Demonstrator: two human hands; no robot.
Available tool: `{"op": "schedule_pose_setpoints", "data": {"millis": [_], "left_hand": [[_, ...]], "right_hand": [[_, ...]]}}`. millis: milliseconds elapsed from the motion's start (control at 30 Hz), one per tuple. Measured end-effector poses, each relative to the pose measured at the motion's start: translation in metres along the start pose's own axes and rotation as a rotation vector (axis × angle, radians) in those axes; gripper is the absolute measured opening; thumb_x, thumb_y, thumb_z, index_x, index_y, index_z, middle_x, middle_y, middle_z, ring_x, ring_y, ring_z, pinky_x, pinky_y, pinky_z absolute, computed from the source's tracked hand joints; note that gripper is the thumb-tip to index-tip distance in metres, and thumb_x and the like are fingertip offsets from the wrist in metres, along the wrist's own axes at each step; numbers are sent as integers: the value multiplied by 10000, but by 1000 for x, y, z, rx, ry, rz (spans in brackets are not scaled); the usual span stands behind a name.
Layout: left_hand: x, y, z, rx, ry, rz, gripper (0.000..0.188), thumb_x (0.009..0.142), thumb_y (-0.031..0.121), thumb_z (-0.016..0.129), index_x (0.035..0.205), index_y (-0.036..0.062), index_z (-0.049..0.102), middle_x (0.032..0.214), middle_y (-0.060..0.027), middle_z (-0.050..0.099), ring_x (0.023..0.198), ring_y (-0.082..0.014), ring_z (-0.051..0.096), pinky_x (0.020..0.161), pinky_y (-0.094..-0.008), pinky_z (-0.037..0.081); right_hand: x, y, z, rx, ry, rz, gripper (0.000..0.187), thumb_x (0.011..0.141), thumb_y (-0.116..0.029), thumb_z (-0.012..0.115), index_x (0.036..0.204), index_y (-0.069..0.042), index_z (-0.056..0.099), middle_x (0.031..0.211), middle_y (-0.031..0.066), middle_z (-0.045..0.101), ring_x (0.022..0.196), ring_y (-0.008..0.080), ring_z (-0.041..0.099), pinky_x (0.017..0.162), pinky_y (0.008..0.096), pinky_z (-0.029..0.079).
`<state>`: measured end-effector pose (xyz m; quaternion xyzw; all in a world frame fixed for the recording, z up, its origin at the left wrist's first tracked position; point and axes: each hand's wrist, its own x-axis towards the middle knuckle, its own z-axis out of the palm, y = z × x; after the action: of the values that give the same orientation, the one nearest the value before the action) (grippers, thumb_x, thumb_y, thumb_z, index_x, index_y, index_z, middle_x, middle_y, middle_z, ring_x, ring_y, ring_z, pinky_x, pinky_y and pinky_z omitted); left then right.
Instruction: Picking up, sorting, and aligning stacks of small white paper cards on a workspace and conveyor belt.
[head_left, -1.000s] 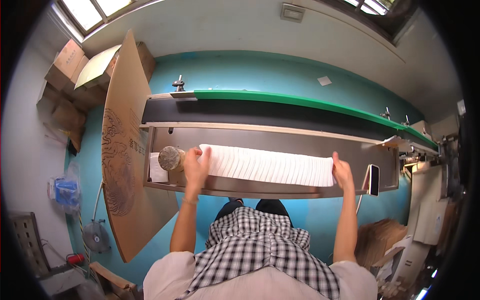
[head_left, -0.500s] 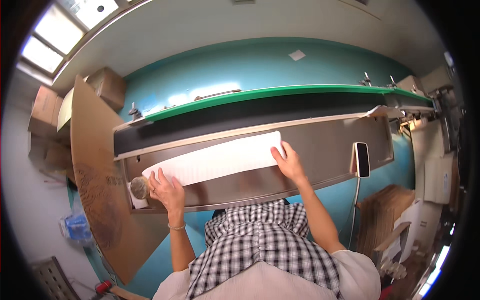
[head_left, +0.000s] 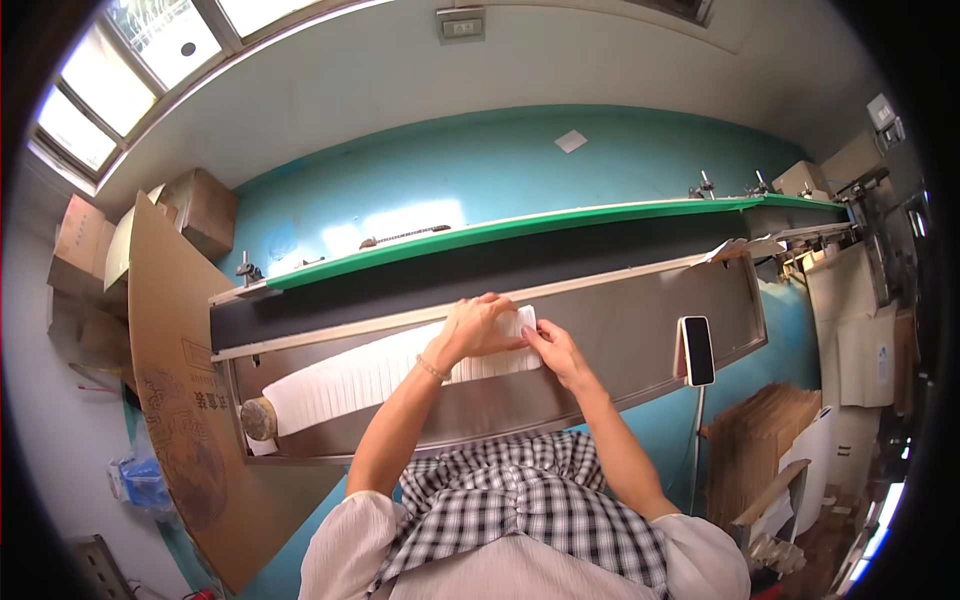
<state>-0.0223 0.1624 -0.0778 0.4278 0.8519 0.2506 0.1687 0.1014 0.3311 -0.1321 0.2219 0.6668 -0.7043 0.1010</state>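
Note:
A long row of thin white pieces, packed face to face like a stack laid on its side, rests at a slant on a brown metal worktop. Across the top of its right end lies my left hand, fingers bent over the pieces and gripping them. My right hand has its thumb and fingers closed on the end of the same row, close to the left fingertips. A round brownish block stands against the row's left end. What the pieces are made of, I cannot tell.
Behind the worktop runs a black conveyor belt with a green edge strip. A phone stands on a holder at the right. A big cardboard sheet leans at the left, and flattened cardboard is piled lower right.
My left hand has moved from the row's left end to its right end, beside my right hand. The row lies lower in view, with gaps showing between its pieces.

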Motion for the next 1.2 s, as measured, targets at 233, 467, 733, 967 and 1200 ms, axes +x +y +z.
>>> {"op": "schedule_pose_setpoints", "data": {"millis": [233, 467, 733, 967, 1200], "left_hand": [[-12, -19, 3, -151, 145, 12, 717, 724, 578, 795, 1257, 127, 633, 1204, -168, 681, 1004, -381, 680, 852, -446, 553], [-9, -26, -13, -180, 1, -8, 720, 718, 549, 822, 1235, 93, 616, 1152, -159, 693, 1050, -372, 666, 883, -430, 536], [-7, -28, -14, -221, -18, -65, 683, 726, 565, 813, 1156, 75, 608, 1038, -179, 707, 983, -371, 682, 851, -425, 538], [-11, -29, -11, -210, -15, -75, 674, 731, 572, 803, 1123, 72, 580, 998, -199, 703, 956, -390, 681, 810, -444, 544], [-8, -28, -10, -196, 21, -48, 686, 737, 587, 791, 1143, 78, 575, 987, -210, 703, 955, -395, 679, 819, -445, 542]], "right_hand": [[11, -9, 6, 18, -53, -97, 312, 983, -270, 637, 1123, 9, 631, 933, 49, 656, 790, 101, 584, 692, 260, 480], [14, -10, 4, 137, -52, 51, 241, 994, -236, 608, 1072, -9, 632, 936, 26, 644, 835, 81, 563, 733, 257, 477], [39, -18, -8, 59, 53, -28, 200, 964, -142, 626, 1083, 18, 608, 970, 79, 681, 825, 104, 635, 691, 257, 513], [44, -18, 7, 428, 270, 26, 309, 1003, -317, 617, 1099, -25, 586, 952, 68, 682, 768, 129, 679, 620, 233, 546], [90, -39, -43, 318, 544, 6, 352, 929, -357, 698, 1009, -24, 619, 888, 77, 682, 701, 149, 680, 512, 272, 496]]}}
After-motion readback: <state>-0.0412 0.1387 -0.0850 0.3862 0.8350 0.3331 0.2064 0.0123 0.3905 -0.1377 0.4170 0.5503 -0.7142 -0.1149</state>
